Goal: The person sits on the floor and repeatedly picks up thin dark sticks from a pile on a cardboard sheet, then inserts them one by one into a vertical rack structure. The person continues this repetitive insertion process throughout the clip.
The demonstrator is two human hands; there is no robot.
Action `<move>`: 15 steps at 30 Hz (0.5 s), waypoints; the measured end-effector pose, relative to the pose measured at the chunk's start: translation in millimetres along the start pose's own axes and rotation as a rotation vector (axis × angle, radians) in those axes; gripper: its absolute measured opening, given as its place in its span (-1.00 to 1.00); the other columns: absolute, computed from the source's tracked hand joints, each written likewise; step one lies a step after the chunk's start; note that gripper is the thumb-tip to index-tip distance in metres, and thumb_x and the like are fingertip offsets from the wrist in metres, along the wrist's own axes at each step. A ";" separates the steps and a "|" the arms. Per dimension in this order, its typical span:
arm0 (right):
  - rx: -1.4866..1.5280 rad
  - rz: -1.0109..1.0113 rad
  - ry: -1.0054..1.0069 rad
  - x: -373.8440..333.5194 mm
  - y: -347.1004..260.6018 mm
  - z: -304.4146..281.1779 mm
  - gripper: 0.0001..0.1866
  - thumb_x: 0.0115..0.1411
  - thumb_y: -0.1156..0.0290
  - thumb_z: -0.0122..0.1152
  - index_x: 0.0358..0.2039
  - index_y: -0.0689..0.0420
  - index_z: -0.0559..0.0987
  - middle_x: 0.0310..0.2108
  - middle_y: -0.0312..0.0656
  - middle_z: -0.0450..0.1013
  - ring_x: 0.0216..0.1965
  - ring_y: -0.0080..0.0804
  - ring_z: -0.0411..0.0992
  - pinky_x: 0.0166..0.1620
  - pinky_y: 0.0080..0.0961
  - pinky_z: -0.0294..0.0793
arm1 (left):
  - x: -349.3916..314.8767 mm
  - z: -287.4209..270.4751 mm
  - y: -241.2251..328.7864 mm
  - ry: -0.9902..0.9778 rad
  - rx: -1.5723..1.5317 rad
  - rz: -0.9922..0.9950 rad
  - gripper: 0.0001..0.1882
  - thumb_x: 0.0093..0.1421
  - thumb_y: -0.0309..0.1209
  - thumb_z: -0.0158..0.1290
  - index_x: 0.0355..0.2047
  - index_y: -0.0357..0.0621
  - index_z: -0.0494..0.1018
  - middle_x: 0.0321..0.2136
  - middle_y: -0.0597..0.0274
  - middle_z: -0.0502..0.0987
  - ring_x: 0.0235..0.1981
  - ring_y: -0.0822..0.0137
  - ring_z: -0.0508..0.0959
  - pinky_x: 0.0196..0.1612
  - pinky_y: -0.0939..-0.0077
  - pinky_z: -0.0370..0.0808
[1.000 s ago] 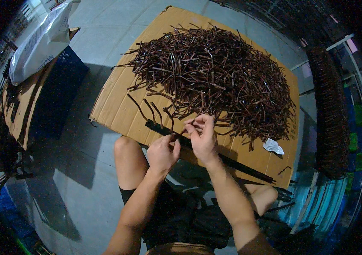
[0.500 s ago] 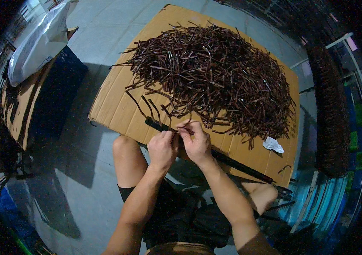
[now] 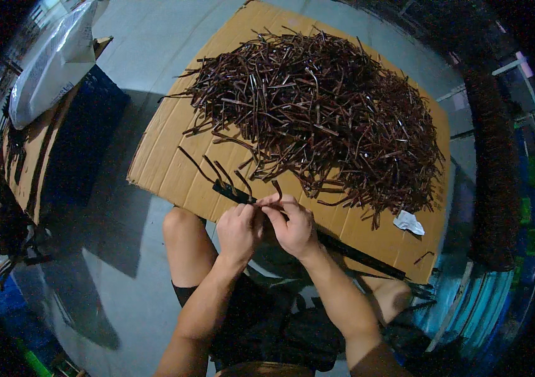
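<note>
Left to right: four slender brown strips (image 3: 196,164) stand at angles at the left end of a dark bar (image 3: 364,255), which lies slantwise along the near side of a cardboard sheet (image 3: 165,160). The bar appears straight and rigid, probably light enough to steady beside the working point. The left hand (image 3: 237,227) has its fingers closed narrowly over the bar. Just beside it, the right hand (image 3: 294,227) pinches another strip (image 3: 277,189), whose curved free end projects above the knuckles; the fingertips mask one another, so the exact contact cannot be made out. Such a strip is presumably very light, firm enough to keep its bend, and perhaps slightly slick; a thumb-and-finger pinch near the end by the bar should suit it. Beyond the hands lies a tangled pile (image 3: 317,113) of similar pieces, likely to snag; a white scrap (image 3: 409,222) rests at its right.
</note>
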State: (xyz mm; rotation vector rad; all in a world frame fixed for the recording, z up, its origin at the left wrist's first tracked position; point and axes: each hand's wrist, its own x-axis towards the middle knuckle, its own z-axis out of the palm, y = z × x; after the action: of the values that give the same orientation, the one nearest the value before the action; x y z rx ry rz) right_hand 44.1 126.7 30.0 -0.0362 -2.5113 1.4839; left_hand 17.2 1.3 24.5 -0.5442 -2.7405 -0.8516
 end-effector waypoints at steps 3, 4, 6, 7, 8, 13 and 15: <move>0.122 0.020 -0.061 1.3 2.7 -4.4 -0.89 0.16 0.58 0.09 -0.28 0.25 0.44 -0.32 -0.12 0.52 -0.29 -0.35 0.51 -0.19 -0.52 0.48 | -7.8 11.2 -9.5 -0.063 -0.021 -0.012 -0.87 -0.06 -0.44 0.10 -0.54 -0.14 0.37 -0.62 0.15 0.39 -0.55 0.11 0.43 -0.50 0.23 0.35; 0.162 0.038 -0.072 1.9 2.7 -6.7 -0.89 0.16 0.58 0.09 -0.28 0.25 0.45 -0.32 -0.12 0.52 -0.30 -0.35 0.51 -0.19 -0.52 0.48 | -10.2 14.9 -12.4 -0.091 -0.032 -0.012 -0.87 -0.07 -0.44 0.11 -0.54 -0.14 0.36 -0.62 0.15 0.39 -0.54 0.11 0.43 -0.50 0.24 0.35; 0.064 0.007 -0.081 3.5 -2.1 -8.1 -0.91 0.14 0.57 0.11 -0.31 0.23 0.47 -0.32 -0.12 0.51 -0.31 -0.29 0.51 -0.23 -0.49 0.49 | -14.6 18.7 -18.2 -0.026 -0.189 0.003 -0.86 -0.08 -0.46 0.11 -0.54 -0.15 0.36 -0.61 0.15 0.39 -0.53 0.10 0.42 -0.49 0.25 0.34; -0.024 -0.073 -0.105 5.3 -4.0 -8.3 -0.89 0.11 0.56 0.13 -0.31 0.21 0.48 -0.31 -0.12 0.51 -0.31 -0.23 0.51 -0.26 -0.45 0.49 | -14.6 18.8 -18.0 0.010 -0.264 0.009 -0.86 -0.09 -0.47 0.11 -0.54 -0.16 0.35 -0.60 0.15 0.39 -0.53 0.10 0.42 -0.49 0.26 0.34; -0.113 -0.153 -0.128 6.3 -5.5 -7.8 -0.86 0.08 0.56 0.15 -0.31 0.20 0.48 -0.31 -0.12 0.50 -0.32 -0.18 0.50 -0.28 -0.41 0.49 | -14.9 18.1 -16.1 0.004 -0.252 -0.004 -0.86 -0.09 -0.48 0.10 -0.53 -0.17 0.35 -0.60 0.14 0.40 -0.53 0.09 0.42 -0.48 0.27 0.35; -0.135 -0.128 -0.096 7.4 -12.3 -7.5 -0.82 0.04 0.54 0.15 -0.29 0.16 0.48 -0.32 -0.14 0.49 -0.34 -0.13 0.49 -0.33 -0.36 0.49 | -12.8 10.9 -8.8 -0.023 -0.238 -0.064 -0.83 -0.12 -0.49 0.11 -0.46 -0.20 0.40 -0.57 0.07 0.42 -0.51 0.02 0.44 -0.45 0.26 0.38; -0.153 -0.159 -0.121 9.6 -13.7 -9.4 -0.82 0.04 0.55 0.15 -0.29 0.15 0.48 -0.32 -0.15 0.49 -0.35 -0.13 0.49 -0.33 -0.36 0.49 | -10.9 11.0 -7.4 -0.008 -0.249 -0.060 -0.82 -0.11 -0.47 0.12 -0.46 -0.21 0.41 -0.57 0.04 0.42 -0.52 0.00 0.44 -0.46 0.25 0.38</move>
State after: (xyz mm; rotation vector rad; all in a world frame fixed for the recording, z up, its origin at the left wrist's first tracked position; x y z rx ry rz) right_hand 37.9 129.4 48.0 0.2298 -2.6476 1.2668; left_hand 23.0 -1.0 8.6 -0.5126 -2.6862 -1.2181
